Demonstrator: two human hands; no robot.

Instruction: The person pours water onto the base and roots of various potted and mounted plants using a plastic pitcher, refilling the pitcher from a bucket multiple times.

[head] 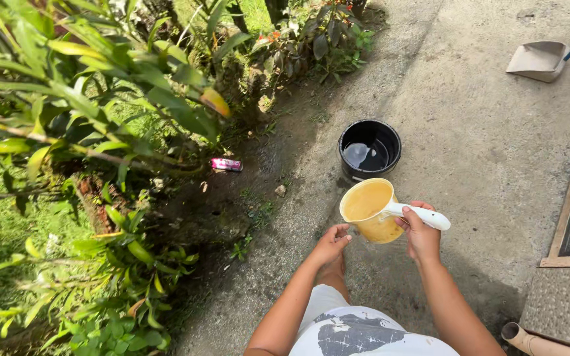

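Our right hand [422, 236] is closed around the white handle [423, 215] of a yellow water dipper [371, 211]; the fingers wrap the handle near its junction with the cup, and the handle's free end projects past the knuckles to the right. The dipper is held roughly level, its open mouth facing up and slightly toward us, directly left of the right fingers. Whether it contains water we cannot tell. Our left hand [330, 244] hangs just below and left of the dipper's base, fingers loosely curled and holding nothing; the fingertips lie close to the cup, and contact cannot be confirmed. Beyond the fingertips of both hands, a black bucket [369, 149] stands on the concrete path [483, 151] with water in its bottom, near the dipper's rim yet apart from it. Left of the left hand, leafy plants [87, 118] border the path, with a pink wrapper [225, 164] lying at their edge. Far beyond the right hand, a dustpan [537, 60] rests on the concrete.
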